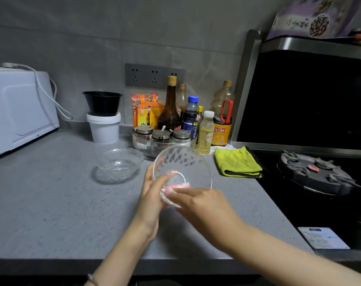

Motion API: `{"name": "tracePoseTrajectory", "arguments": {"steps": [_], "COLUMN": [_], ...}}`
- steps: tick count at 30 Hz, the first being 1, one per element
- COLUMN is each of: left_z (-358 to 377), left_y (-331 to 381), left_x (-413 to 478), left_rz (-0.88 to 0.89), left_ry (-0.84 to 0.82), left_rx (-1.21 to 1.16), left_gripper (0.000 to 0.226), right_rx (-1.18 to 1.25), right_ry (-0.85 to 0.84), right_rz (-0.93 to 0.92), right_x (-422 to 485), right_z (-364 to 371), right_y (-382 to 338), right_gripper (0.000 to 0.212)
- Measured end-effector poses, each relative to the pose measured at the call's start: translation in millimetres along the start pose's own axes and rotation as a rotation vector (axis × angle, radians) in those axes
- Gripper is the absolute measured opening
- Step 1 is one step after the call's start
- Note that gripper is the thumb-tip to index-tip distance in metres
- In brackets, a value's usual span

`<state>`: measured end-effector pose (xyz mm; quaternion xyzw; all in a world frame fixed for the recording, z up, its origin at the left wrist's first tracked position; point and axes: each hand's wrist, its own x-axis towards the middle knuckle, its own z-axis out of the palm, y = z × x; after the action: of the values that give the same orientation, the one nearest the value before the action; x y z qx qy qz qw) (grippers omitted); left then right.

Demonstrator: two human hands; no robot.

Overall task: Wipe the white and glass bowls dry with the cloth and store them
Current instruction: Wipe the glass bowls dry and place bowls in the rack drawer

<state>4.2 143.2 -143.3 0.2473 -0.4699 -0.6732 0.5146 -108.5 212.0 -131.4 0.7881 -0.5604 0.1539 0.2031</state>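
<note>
My left hand [152, 195] holds a clear glass bowl [187, 164] by its left rim, tilted up above the grey counter [51, 213] with its inside facing me. A pink cloth [178, 186] sits inside the bowl against its lower wall, and my right hand [198, 201] presses and pinches that cloth there. A second glass bowl [118, 164] with a wavy rim stands upright on the counter to the left, apart from both hands. No white bowl is in view.
A folded yellow cloth [237, 162] lies by the black hob [319, 182]. Behind the bowls stand a tray of spice jars [161, 139], several bottles [169, 106], a white tub [104, 129] with a black bowl [102, 103] on top, and a white appliance [16, 108] at left.
</note>
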Motion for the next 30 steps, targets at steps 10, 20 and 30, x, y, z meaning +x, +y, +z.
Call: {"name": "tracePoseTrajectory", "arguments": {"steps": [10, 20, 30], "left_z": [-19.8, -19.6, -14.5], "left_y": [11.5, 11.9, 18.5], "left_x": [6.0, 10.2, 8.3], "left_rz": [-0.073, -0.117, -0.089], "left_ry": [-0.123, -0.237, -0.213], "left_rx": [0.217, 0.196, 0.209], "left_gripper": [0.031, 0.045, 0.048], "right_rx": [-0.429, -0.218, -0.245], "right_ry": [-0.147, -0.376, -0.329], "right_rz": [-0.278, -0.141, 0.11], "right_x": [-9.9, -4.3, 6.6], "right_z": [-5.2, -13.0, -9.6], "right_y": [43.6, 17.6, -2.8], "right_gripper": [0.053, 0.097, 0.104]}}
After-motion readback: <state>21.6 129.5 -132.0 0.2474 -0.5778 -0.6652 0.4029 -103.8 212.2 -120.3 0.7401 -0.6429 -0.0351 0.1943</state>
